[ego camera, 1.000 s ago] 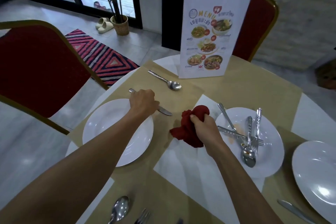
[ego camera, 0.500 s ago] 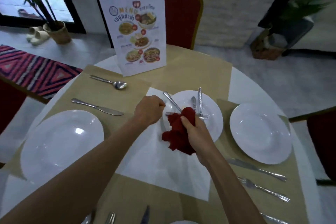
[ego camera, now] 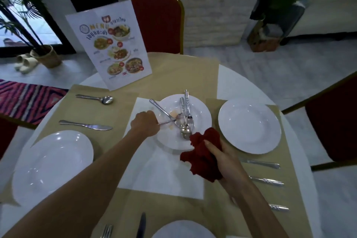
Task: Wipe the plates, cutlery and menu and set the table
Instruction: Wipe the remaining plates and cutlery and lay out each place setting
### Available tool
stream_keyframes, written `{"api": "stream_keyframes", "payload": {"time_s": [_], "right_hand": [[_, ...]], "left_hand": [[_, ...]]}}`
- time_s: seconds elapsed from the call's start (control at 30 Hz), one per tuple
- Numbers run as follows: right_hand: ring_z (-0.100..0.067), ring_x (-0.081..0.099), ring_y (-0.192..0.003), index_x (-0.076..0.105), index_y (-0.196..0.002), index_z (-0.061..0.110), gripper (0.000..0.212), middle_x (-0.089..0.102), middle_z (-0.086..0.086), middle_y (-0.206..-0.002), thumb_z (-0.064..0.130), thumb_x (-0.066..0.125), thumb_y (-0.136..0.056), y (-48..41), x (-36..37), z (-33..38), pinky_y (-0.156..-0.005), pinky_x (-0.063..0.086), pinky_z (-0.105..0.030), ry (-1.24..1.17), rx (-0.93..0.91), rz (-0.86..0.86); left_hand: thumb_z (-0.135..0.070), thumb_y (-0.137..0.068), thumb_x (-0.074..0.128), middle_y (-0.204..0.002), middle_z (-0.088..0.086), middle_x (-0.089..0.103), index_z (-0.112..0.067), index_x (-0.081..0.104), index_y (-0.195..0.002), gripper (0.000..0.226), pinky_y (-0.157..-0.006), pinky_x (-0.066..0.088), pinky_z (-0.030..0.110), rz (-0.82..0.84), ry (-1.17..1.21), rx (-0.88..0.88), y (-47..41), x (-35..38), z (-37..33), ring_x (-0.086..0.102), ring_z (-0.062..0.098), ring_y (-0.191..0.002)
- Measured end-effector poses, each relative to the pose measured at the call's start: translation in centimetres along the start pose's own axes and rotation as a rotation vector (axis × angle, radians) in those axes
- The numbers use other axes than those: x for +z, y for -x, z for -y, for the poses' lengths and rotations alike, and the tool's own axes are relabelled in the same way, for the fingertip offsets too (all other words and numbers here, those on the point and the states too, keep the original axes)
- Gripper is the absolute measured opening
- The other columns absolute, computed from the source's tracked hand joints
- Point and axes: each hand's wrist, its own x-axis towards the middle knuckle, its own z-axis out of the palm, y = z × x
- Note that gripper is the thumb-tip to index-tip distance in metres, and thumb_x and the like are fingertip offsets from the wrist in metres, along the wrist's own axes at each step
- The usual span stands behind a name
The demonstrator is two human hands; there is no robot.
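A smeared white plate (ego camera: pixel 201 114) in the middle of the round table carries several pieces of cutlery (ego camera: pixel 185 114) crossed over one another. My left hand (ego camera: pixel 144 124) sits at the plate's left rim and grips the handle of one piece lying there. My right hand (ego camera: pixel 220 157) holds a crumpled red cloth (ego camera: pixel 202 158) just off the plate's near right edge. The menu (ego camera: pixel 112 44) stands upright at the far left of the table. Clean white plates lie at the left (ego camera: pixel 52 164), right (ego camera: pixel 249 125) and near edge (ego camera: pixel 183 230).
A spoon (ego camera: pixel 96 98) and knife (ego camera: pixel 85 125) lie on the tan mat (ego camera: pixel 193 75) at left; cutlery (ego camera: pixel 264 180) lies at right and near the bottom edge. Red chairs stand behind (ego camera: pixel 160 23) and at right (ego camera: pixel 332 118). A potted plant (ego camera: pixel 46 56) stands on the floor.
My view swung right from the left place setting to the middle plate. My left hand left the knife on the mat and took hold of cutlery on the smeared plate; the cloth moved right.
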Motion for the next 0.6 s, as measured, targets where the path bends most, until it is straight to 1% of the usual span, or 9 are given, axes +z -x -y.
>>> {"api": "stream_keyframes", "payload": {"time_s": [0.07,0.1,0.17,0.23,0.33,0.4,0.47,0.53,0.6], "right_hand": [[-0.052,0.071,-0.093,0.061,-0.119,0.006,0.019,0.072,-0.02,-0.118,0.011,0.05,-0.103,0.5,-0.3,0.4,-0.063,0.059,-0.05,-0.101,-0.007,0.03],[-0.05,0.071,-0.095,0.061,-0.12,0.006,0.022,0.073,-0.02,-0.118,0.014,0.051,-0.102,0.4,-0.7,0.4,-0.064,0.061,-0.048,-0.155,0.017,0.028],[-0.053,0.066,-0.106,0.061,-0.12,0.005,0.023,0.068,-0.023,-0.125,0.017,0.053,-0.102,-0.4,-1.1,-0.2,-0.073,0.059,-0.049,-0.275,0.059,0.062],[-0.05,0.065,-0.104,0.064,-0.107,0.012,0.017,0.063,-0.023,-0.122,0.016,0.047,-0.107,-0.8,-1.0,-0.6,-0.079,0.055,-0.052,-0.33,0.094,0.005],[-0.023,0.075,-0.08,0.073,-0.082,0.01,0.041,0.074,-0.008,-0.089,0.02,0.043,-0.108,-1.0,-0.5,-1.0,-0.075,0.058,-0.038,-0.211,0.174,-0.033],[-0.022,0.072,-0.071,0.071,-0.076,0.008,0.05,0.072,-0.011,-0.077,0.022,0.039,-0.11,-0.5,1.0,-0.7,-0.079,0.06,-0.04,-0.135,0.163,-0.059],[-0.028,0.071,-0.078,0.072,-0.092,0.003,0.044,0.074,-0.016,-0.082,0.026,0.04,-0.111,0.0,2.9,-0.1,-0.086,0.058,-0.045,-0.074,0.184,-0.021],[-0.026,0.072,-0.081,0.07,-0.109,0.002,0.028,0.076,-0.016,-0.093,0.02,0.048,-0.107,-1.0,3.9,0.2,-0.07,0.059,-0.037,0.052,0.208,-0.04],[-0.029,0.073,-0.09,0.069,-0.116,0.003,0.024,0.076,-0.019,-0.106,0.017,0.058,-0.101,-2.5,4.5,1.1,-0.061,0.058,-0.032,0.114,0.186,-0.076]], "left_hand": [[-0.026,-0.078,0.062,-0.112,0.01,0.07,-0.011,0.07,-0.108,0.034,-0.082,0.054,0.034,0.072,0.13,-0.077,1.2,-1.3,0.2,0.066,0.03,-0.103],[-0.022,-0.078,0.064,-0.104,0.011,0.074,-0.008,0.071,-0.104,0.03,-0.072,0.054,0.03,0.105,0.215,-0.106,2.2,-2.1,0.1,0.069,0.028,-0.092],[-0.015,-0.084,0.062,-0.084,0.006,0.079,-0.002,0.07,-0.094,0.019,-0.051,0.045,0.021,0.155,0.403,-0.146,4.1,-3.4,-0.3,0.063,0.019,-0.065],[-0.014,-0.093,0.059,-0.077,0.001,0.078,-0.005,0.063,-0.094,0.01,-0.045,0.035,0.018,0.207,0.609,-0.188,6.5,-4.5,-0.9,0.058,0.01,-0.052],[-0.021,-0.098,0.06,-0.078,0.0,0.079,-0.006,0.063,-0.096,0.015,-0.046,0.034,0.019,0.208,0.875,-0.179,10.2,-4.9,-2.0,0.06,0.006,-0.05],[-0.025,-0.099,0.061,-0.079,0.002,0.079,-0.007,0.066,-0.094,0.019,-0.049,0.037,0.021,0.181,0.926,-0.139,12.6,-4.4,-3.6,0.06,0.009,-0.054],[-0.016,-0.096,0.06,-0.067,0.003,0.075,-0.01,0.066,-0.08,0.018,-0.051,0.039,0.022,0.132,0.847,-0.088,14.7,-3.2,-5.6,0.059,0.015,-0.055],[-0.001,-0.087,0.052,-0.056,0.001,0.068,-0.01,0.066,-0.077,0.019,-0.054,0.048,0.024,0.068,0.769,-0.058,16.2,-2.0,-7.2,0.063,0.021,-0.059],[-0.004,-0.087,0.051,-0.058,0.0,0.066,-0.009,0.066,-0.08,0.018,-0.059,0.051,0.027,0.03,0.733,-0.023,17.4,-1.1,-8.0,0.064,0.019,-0.062]]}}
